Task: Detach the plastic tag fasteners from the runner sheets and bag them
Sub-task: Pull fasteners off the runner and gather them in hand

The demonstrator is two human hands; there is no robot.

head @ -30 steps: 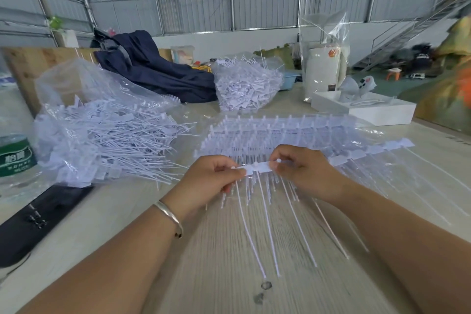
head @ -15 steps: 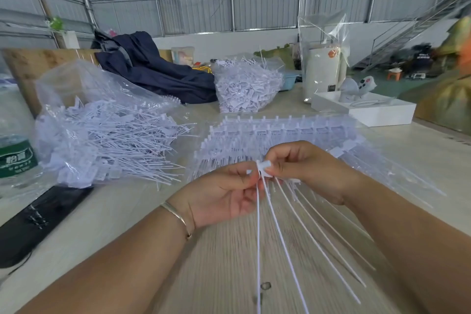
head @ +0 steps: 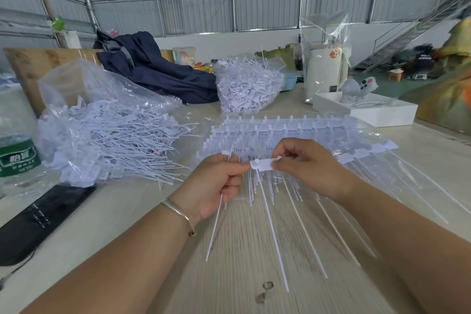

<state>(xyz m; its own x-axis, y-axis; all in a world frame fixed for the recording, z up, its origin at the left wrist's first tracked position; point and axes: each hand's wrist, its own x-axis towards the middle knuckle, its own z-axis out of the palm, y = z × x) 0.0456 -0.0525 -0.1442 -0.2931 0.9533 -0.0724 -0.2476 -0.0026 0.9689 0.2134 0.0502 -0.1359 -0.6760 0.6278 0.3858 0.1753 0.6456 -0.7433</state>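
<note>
A white runner sheet (head: 362,154) of tag fasteners stretches from my hands to the right, its long thin tails fanning toward me over the table. My right hand (head: 305,166) pinches the flat head of the end fastener (head: 262,164). My left hand (head: 216,181) touches that head with its fingertips and is closed on a detached fastener (head: 215,227), whose tail hangs below the fist. Behind my hands lies a stack of more runner sheets (head: 275,127) under clear film. An open clear bag (head: 102,135) of loose fasteners lies to the left.
A second full bag of fasteners (head: 248,86) stands behind the stack. A green-labelled water bottle (head: 17,150) and a black flat object (head: 38,216) sit at the left edge. A dark jacket (head: 158,69), a bagged white kettle (head: 325,69) and a white box (head: 367,109) are farther back.
My hands, which were pressed together twisting a fastener, have parted slightly. One fastener has come away into my left fist, and the runner sheet lies flatter to the right again.
</note>
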